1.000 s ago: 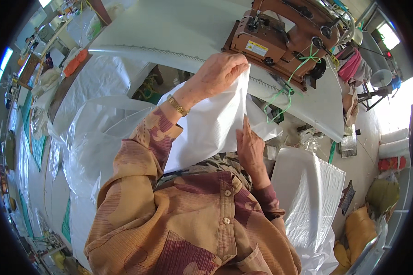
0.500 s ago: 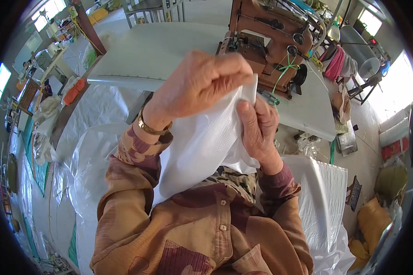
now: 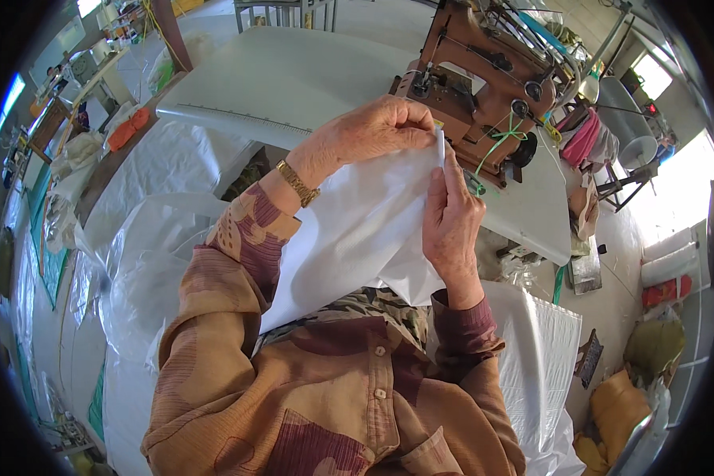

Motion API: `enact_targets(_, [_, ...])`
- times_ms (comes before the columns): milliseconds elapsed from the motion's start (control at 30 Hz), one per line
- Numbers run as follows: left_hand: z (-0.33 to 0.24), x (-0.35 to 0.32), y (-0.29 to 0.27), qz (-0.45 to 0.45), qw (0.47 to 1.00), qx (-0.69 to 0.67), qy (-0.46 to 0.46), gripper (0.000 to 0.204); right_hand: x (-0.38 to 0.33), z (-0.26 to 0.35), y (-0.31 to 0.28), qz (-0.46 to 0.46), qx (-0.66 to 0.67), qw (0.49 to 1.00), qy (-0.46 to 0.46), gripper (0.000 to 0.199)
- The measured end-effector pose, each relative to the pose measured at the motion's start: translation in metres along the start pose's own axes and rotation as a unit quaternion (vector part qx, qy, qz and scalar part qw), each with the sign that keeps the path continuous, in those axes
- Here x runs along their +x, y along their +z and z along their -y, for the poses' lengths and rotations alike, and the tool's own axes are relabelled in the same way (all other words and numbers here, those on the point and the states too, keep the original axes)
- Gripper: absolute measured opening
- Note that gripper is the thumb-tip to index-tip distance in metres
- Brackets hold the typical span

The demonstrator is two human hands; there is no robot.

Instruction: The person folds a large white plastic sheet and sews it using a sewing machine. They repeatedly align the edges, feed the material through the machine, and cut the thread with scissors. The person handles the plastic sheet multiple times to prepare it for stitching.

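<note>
A white woven plastic sheet (image 3: pixel 349 222) hangs from both my hands, over my lap and in front of the table edge. My left hand (image 3: pixel 377 131) is closed in a pinch on its upper corner. Below and to the right, my right hand (image 3: pixel 454 218) pinches the narrow folded edge of the same sheet, thumb and fingers pointing up. Just beyond my hands stands a brown sewing machine (image 3: pixel 488 59) with a green string tied on it. The sheet's lower part drops out of sight behind my sleeves.
The pale work table (image 3: pixel 293 67) carries a ruler strip along its near edge. More white sheeting (image 3: pixel 535 349) lies to my right, and clear plastic (image 3: pixel 155 262) is heaped at my left. A metal chair (image 3: pixel 285 12) stands beyond the table. Yellow cloth (image 3: pixel 619 404) lies on the right.
My left hand has lowered slightly onto the corner. My right hand's fingers have straightened upward along the folded edge. The view has shifted a little.
</note>
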State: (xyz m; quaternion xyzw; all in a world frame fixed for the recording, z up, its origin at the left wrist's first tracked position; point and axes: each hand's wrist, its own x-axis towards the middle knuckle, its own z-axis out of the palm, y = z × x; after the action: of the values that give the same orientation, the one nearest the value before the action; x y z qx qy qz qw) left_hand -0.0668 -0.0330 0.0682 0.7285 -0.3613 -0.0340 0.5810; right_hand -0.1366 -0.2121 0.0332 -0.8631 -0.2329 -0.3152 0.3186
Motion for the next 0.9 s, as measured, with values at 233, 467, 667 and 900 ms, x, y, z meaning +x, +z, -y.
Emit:
enact_targets(233, [0.009, 0.001, 0.002, -0.040, 0.995, -0.040, -0.087, 0.015, 0.000, -0.005, 0.013, 0.015, -0.097, 0.995, -0.014, 0.046])
enact_targets(467, [0.048, 0.004, 0.008, -0.144, 0.974, -0.111, -0.138, 0.021, -0.001, -0.024, 0.032, 0.042, -0.160, 0.986, -0.024, 0.049])
enact_targets(667, [0.057, 0.011, 0.009, -0.076, 0.993, 0.087, -0.015, 0.025, -0.005, -0.031, 0.041, 0.048, -0.150, 0.987, -0.022, 0.055])
enact_targets(900, [0.038, 0.022, -0.007, -0.102, 0.963, 0.247, 0.037, 0.016, 0.043, -0.104, 0.008, 0.265, 0.283, 0.916, 0.103, 0.037])
